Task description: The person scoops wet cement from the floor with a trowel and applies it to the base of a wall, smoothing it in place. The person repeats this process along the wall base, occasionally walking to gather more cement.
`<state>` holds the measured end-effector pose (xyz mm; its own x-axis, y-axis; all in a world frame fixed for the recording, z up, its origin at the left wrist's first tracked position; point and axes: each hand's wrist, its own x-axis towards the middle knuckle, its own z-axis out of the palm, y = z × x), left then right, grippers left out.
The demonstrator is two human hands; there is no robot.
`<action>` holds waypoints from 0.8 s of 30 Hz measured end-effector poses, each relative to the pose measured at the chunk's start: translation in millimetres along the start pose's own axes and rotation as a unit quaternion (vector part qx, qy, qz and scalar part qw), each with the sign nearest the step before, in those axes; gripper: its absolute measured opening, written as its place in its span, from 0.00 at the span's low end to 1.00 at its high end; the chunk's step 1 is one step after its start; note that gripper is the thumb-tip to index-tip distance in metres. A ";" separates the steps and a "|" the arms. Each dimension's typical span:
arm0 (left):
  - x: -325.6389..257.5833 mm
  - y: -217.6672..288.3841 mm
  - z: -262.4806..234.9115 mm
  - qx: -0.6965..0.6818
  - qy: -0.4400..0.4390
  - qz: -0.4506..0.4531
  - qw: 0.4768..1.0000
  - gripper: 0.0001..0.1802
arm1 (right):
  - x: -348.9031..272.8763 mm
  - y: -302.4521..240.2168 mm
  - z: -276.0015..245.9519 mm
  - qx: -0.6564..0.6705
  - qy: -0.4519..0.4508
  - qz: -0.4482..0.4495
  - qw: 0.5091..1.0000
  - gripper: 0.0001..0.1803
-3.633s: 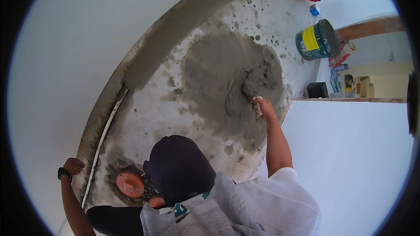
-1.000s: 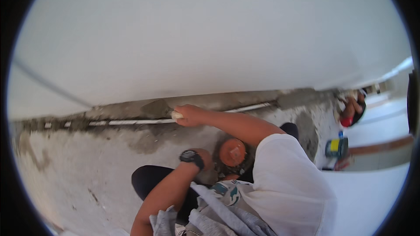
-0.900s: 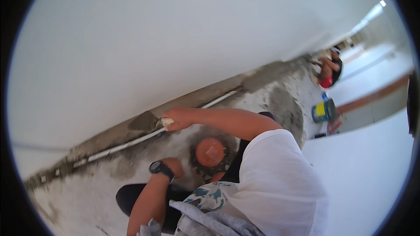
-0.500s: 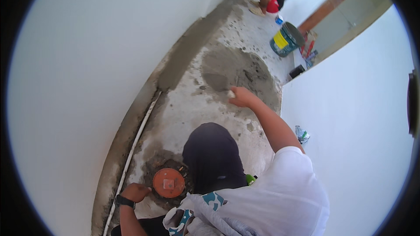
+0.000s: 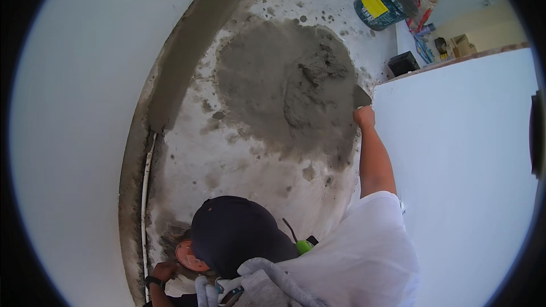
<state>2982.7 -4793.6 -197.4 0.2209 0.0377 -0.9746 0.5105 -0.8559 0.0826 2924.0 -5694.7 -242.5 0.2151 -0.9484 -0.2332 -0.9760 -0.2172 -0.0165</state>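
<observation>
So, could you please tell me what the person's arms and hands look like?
A short white fabric sleeve leaves the right forearm bare, and the right hand is ungloved. The left hand is ungloved too, with a black band at its wrist.

Soft, muted light meets dark, fisheye-bent edges.

Worn here are a white short-sleeved shirt (image 5: 372, 244), dark trousers (image 5: 239, 230) and a wristband (image 5: 154, 280) (black).

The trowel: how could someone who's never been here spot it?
On the pale floor, find the broad grey mortar patch. At its right edge, the right hand holds the trowel: a flat, dark blade, unlike the lumpy mortar pile nearby.
</observation>
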 end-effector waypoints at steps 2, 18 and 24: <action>-3.4 -3.8 4.1 0.015 -0.006 -0.030 0.999 0.16 | 35.7 -19.5 6.4 -0.008 0.029 -0.034 0.999 0.21; -23.9 38.5 34.9 -0.112 0.010 0.037 0.993 0.15 | -209.4 58.6 40.9 0.312 -0.291 0.144 0.893 0.22; -15.7 45.2 32.1 -0.069 0.020 0.069 0.995 0.16 | -216.1 -34.3 78.0 0.377 -0.256 0.063 0.888 0.18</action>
<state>2975.6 -4849.5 -185.1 0.3272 -0.0524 -0.9435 0.5816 -0.7757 0.2448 2908.3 -5464.3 -267.4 0.2462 -0.6827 -0.6880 -0.7791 0.2828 -0.5595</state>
